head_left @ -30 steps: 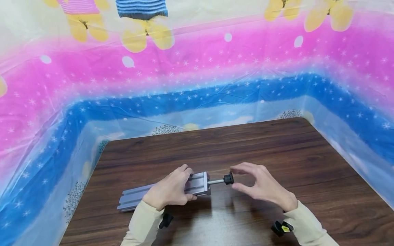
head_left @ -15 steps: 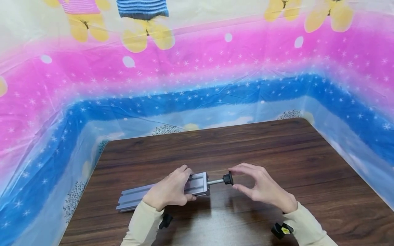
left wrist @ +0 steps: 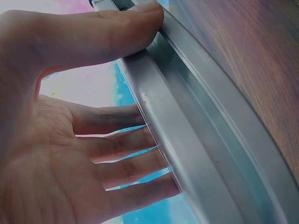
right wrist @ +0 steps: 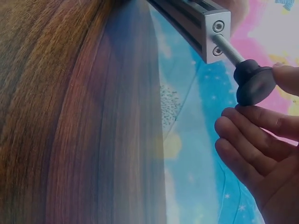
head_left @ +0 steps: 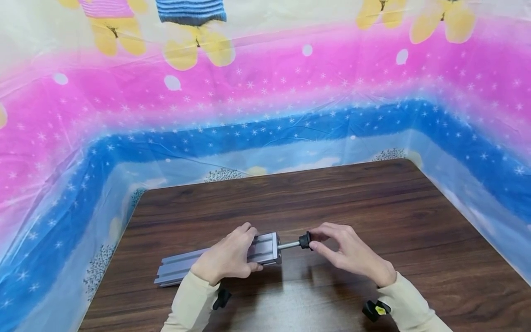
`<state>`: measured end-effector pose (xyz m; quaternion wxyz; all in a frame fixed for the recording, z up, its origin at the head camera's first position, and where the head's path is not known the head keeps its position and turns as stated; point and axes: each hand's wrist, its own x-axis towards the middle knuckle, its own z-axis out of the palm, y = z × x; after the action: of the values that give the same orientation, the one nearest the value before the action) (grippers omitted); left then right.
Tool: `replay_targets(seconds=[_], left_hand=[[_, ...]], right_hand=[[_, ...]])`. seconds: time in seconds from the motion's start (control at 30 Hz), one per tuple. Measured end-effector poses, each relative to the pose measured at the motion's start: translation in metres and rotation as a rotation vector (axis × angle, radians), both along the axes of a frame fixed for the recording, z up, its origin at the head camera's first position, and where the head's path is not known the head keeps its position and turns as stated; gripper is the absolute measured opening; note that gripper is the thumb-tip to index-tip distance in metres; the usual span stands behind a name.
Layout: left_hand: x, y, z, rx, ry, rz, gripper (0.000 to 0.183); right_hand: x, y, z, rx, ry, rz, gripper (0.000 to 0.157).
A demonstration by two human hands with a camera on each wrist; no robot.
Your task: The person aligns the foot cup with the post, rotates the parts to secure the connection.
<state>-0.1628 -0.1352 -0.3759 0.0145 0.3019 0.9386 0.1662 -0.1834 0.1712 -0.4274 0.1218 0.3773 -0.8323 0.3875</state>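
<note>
My left hand (head_left: 228, 253) grips a grey slotted aluminium profile (head_left: 176, 267) from above, thumb on the near side. In the left wrist view the thumb lies over the profile's slot (left wrist: 182, 79), with the fingers against the opposite side. At the profile's right end sits an end plate (right wrist: 210, 28) with two screws in it. A threaded steel rod (head_left: 289, 245) sticks out of that plate and carries a round black levelling foot (head_left: 304, 240). My right hand (head_left: 348, 249) pinches the foot's rim between thumb and fingertips; its other fingers are loosely bent below.
Beneath the hands is a dark wood-grain table (head_left: 332, 193). A pink and blue printed cloth (head_left: 265, 101) hangs behind it and along its sides. Each wrist carries a black camera mount, such as the right camera mount (head_left: 375, 310).
The fingers of my right hand have drawn in round the black foot, thumb and fingertips shifting along its rim. The left hand and the profile have hardly moved.
</note>
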Motion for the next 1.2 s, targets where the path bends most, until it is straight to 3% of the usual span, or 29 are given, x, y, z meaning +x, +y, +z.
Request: replay_targets(seconds=[0.17, 0.3, 0.4, 0.6, 0.67, 0.97, 1.2], left_hand=[[0.0002, -0.0002, -0.0011, -0.001, -0.003, 0.002, 0.05], [-0.0001, -0.0001, -0.0014, -0.002, -0.012, 0.004, 0.051], [-0.0003, -0.0003, -0.0012, -0.001, -0.011, 0.004, 0.051], [-0.0007, -0.0001, -0.0008, 0.003, -0.02, 0.001, 0.05], [-0.0008, 0.0, -0.0003, 0.006, -0.021, 0.001, 0.05], [0.0005, -0.0014, 0.0, -0.001, -0.021, 0.007, 0.05], [0.0, -0.0012, -0.0014, -0.005, -0.005, 0.01, 0.051]], right_hand=[[-0.0004, -0.0034, 0.0011, 0.033, -0.051, -0.032, 0.007], [-0.0015, -0.0039, 0.0011, 0.053, -0.067, -0.046, 0.011], [-0.001, -0.0016, 0.0005, 0.055, -0.03, -0.042, 0.012], [0.0034, 0.003, 0.0009, 0.027, 0.134, 0.016, 0.061], [0.0044, 0.0025, 0.0011, 0.015, 0.149, 0.042, 0.068], [0.005, -0.002, 0.001, 0.013, 0.181, 0.058, 0.058], [0.0028, -0.0016, -0.0013, 0.02, 0.15, 0.047, 0.047]])
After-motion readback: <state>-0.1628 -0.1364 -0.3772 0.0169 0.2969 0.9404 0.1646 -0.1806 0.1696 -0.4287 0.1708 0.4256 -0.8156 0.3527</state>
